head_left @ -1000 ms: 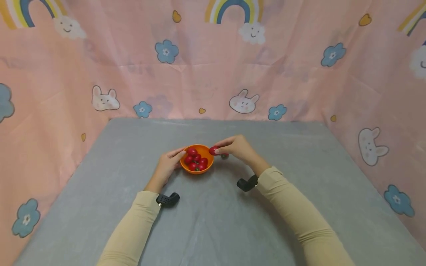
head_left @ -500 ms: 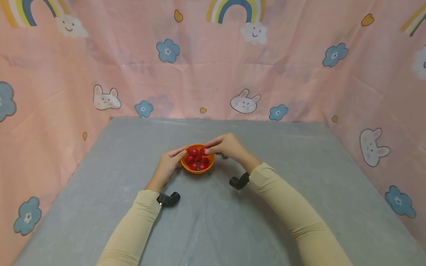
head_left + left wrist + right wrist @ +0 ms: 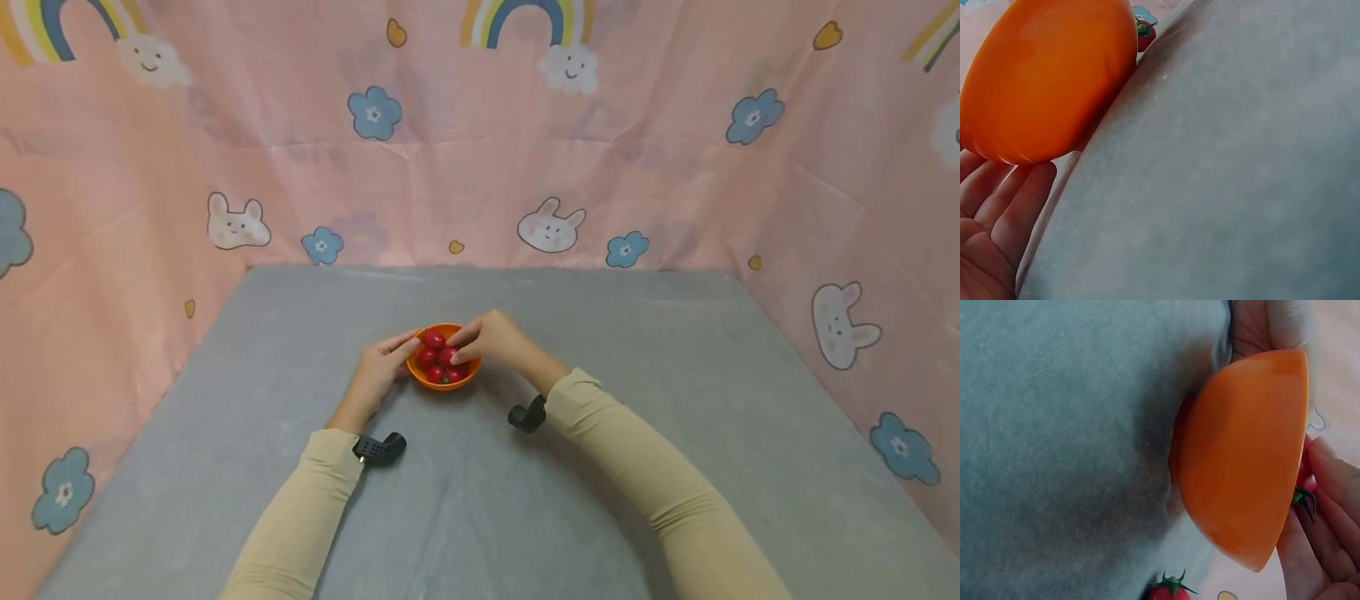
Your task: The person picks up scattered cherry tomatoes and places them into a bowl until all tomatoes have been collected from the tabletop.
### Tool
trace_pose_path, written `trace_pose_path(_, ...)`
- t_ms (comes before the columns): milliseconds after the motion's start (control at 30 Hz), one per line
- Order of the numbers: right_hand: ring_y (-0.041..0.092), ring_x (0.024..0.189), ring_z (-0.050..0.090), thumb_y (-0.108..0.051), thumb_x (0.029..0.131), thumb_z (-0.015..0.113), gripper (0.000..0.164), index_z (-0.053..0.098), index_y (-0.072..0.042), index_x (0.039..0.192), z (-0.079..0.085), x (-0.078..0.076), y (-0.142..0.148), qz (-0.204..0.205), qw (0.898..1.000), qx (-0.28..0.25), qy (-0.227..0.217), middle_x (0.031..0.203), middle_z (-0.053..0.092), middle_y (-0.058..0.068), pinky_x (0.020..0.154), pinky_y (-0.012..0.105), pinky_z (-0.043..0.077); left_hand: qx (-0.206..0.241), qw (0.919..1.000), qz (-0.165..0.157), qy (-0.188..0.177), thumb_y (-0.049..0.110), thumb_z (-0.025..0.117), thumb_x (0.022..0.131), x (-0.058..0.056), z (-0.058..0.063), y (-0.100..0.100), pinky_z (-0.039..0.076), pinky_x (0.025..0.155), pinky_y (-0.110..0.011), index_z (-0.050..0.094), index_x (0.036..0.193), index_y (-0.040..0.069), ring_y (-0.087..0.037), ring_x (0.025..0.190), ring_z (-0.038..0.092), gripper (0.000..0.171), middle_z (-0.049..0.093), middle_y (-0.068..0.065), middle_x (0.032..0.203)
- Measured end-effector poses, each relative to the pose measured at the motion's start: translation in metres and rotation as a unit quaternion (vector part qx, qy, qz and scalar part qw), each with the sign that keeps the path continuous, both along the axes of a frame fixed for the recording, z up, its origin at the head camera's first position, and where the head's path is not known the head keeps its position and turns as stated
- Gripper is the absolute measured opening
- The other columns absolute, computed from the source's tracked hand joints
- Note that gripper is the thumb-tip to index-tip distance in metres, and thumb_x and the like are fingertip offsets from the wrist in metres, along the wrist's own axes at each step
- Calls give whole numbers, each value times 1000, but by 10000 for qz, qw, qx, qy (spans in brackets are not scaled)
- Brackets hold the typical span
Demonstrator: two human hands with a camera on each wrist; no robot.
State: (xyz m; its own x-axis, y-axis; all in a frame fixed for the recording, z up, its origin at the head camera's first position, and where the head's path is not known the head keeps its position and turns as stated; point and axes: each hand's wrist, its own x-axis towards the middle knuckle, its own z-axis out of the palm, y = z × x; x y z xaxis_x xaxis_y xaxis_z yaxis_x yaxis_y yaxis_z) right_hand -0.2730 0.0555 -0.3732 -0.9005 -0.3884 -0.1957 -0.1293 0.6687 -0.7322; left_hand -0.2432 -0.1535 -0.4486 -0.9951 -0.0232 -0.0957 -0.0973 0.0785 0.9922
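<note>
An orange bowl with several red cherry tomatoes in it stands on the grey cloth. At its left side my left hand holds the bowl, thumb over the rim and fingers against the outer wall. My right hand reaches over the right rim and pinches a cherry tomato with a green stem, low among the others. One more cherry tomato lies on the cloth outside the bowl; the right hand covers it in the head view.
Grey cloth spreads over the table around the bowl. A pink printed curtain hangs behind the table and along both sides. Dark camera mounts sit on the left wrist and right wrist.
My right hand has moved left from beside the right rim to inside the bowl, carrying the pinched cherry tomato. The left hand and the bowl have stayed in place.
</note>
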Motion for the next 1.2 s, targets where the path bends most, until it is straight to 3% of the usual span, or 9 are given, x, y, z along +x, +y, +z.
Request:
trace_pose_path(133, 22, 114, 62, -23, 81, 83, 26, 80, -14, 105, -2, -2, 4, -57, 9997, -255, -23, 115, 75, 5, 100, 37, 52, 19, 10000, -35, -56, 31, 63, 98, 3, 3, 0, 54, 76, -17, 62, 136, 10, -9, 111, 60, 44, 59, -10, 142)
trace_pose_path(333, 28, 104, 66, -24, 83, 81, 31, 78, -12, 111, -1, -13, 26, -504, 9946, -901, 47, 113, 75, 8, 88, 39, 56, -4, 10000, 19, -44, 30, 64, 98, 3, 4, 1, 54, 75, -17, 63, 135, 9, -10, 110, 60, 42, 60, -11, 141)
trace_pose_path(500, 25, 117, 64, -23, 86, 79, 38, 73, -6, 119, -5, -22, 49, -811, 9900, -1142, 149, 119, 73, 11, 104, 43, 49, 2, 10000, 50, -64, 31, 64, 98, 0, 0, 0, 53, 75, -17, 63, 135, 11, -9, 110, 59, 42, 60, -9, 141)
trace_pose_path(700, 29, 123, 60, -19, 88, 77, 38, 71, -4, 122, -14, -28, 64, -930, 9904, -1015, 129, 124, 70, 13, 108, 45, 46, -78, 10000, 32, -47, 32, 63, 98, 0, -1, -1, 53, 74, -17, 63, 135, 12, -9, 107, 59, 42, 61, -9, 140)
trace_pose_path(967, 30, 122, 60, -21, 85, 79, 45, 69, -5, 126, -25, -31, 70, -865, 9942, -627, 102, 128, 69, 14, 106, 44, 47, -181, 9998, 20, -64, 36, 63, 98, 2, 0, -1, 53, 76, -18, 63, 136, 13, -18, 119, 57, 44, 60, -8, 142)
trace_pose_path(1200, 29, 120, 60, -22, 84, 80, 45, 69, -6, 125, -32, -32, 72, -961, 9944, -437, 14, 125, 70, 13, 105, 43, 48, -84, 9999, 77, -37, 33, 64, 98, 1, 0, 0, 53, 74, -18, 64, 134, 11, -18, 115, 58, 42, 62, -9, 139)
